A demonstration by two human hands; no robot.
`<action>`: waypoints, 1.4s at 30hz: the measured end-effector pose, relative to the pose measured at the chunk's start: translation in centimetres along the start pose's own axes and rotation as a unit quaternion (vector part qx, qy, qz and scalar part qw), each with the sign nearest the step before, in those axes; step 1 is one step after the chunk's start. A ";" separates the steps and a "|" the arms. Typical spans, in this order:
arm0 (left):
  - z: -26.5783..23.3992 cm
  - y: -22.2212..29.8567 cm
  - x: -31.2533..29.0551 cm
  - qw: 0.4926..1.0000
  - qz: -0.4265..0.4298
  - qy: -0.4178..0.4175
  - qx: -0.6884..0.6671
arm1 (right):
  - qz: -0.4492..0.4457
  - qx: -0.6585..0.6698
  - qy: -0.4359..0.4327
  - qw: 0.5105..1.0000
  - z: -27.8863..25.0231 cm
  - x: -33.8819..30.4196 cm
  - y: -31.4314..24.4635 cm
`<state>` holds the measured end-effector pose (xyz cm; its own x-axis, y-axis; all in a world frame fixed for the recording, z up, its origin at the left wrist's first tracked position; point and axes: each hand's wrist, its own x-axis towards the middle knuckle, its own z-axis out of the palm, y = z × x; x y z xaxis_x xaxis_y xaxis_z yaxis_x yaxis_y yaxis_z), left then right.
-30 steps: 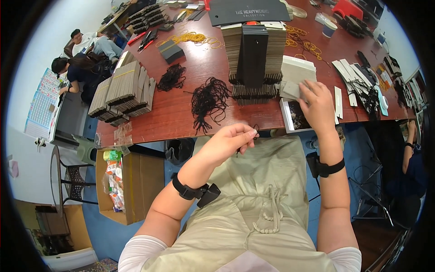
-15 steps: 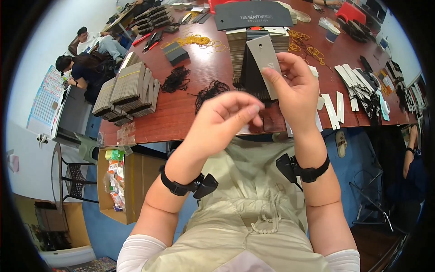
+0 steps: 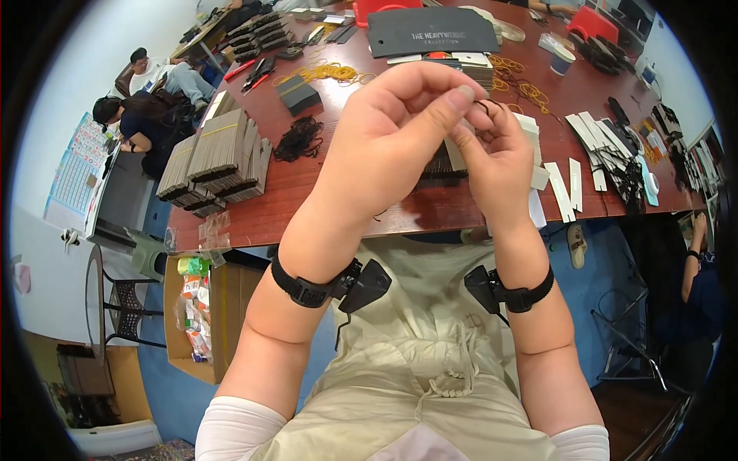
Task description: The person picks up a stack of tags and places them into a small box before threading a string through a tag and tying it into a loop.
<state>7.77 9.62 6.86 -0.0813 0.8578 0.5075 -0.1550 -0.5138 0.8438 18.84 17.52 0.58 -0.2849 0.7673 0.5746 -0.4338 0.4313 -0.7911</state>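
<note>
Both my hands are raised close to the camera above the brown table (image 3: 323,200). My left hand (image 3: 400,138) pinches a thin black string (image 3: 486,104) between thumb and forefinger. My right hand (image 3: 500,161) meets it fingertip to fingertip and grips a pale grey card (image 3: 455,156). Only a sliver of that card shows between the hands. The string's loop lies against my right fingertips. Black straps with small devices sit on both wrists.
On the table lie a heap of black strings (image 3: 298,138), rows of stacked cards (image 3: 219,157), yellow rubber bands (image 3: 323,73), a dark grey board (image 3: 430,31) and white strips (image 3: 569,184). Two people (image 3: 138,115) sit far left. A cardboard box (image 3: 192,307) stands below.
My hands have lifted from the table towards the camera. The right hand picked up the card from the table; the left brought up a string, and the fingertips now meet.
</note>
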 end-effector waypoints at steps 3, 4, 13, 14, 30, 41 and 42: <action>-0.9 0.1 0.0 0.984 0.016 0.097 0.151 | -0.013 -0.033 0.007 0.999 -0.2 0.0 0.2; -1.5 -0.1 -0.1 0.984 0.017 0.096 0.150 | 0.000 -0.029 0.001 1.000 -0.2 0.0 0.3; -2.8 -0.9 -0.6 0.959 0.051 0.144 0.240 | -0.004 -0.039 0.005 0.999 0.1 0.0 0.5; -3.3 -1.1 -0.6 0.958 0.053 0.145 0.241 | -0.006 -0.041 0.014 0.999 0.2 0.1 0.5; -4.5 -3.9 -5.0 0.976 -0.061 0.158 0.134 | -0.258 -0.407 0.140 0.865 0.7 -0.9 0.2; -3.6 -3.1 -5.8 0.982 -0.056 0.135 0.122 | -0.179 -0.369 -0.163 0.898 -1.5 -1.3 -3.8; -3.5 -3.0 -5.8 0.982 -0.058 0.125 0.132 | -0.179 -0.369 -0.163 0.897 -1.1 -1.1 -3.9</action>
<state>5.29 6.21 0.74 -0.3224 0.8692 0.3749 0.0813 -0.3691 0.9258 21.81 15.50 2.83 -0.5273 0.3895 0.7551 0.1031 0.9115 -0.3981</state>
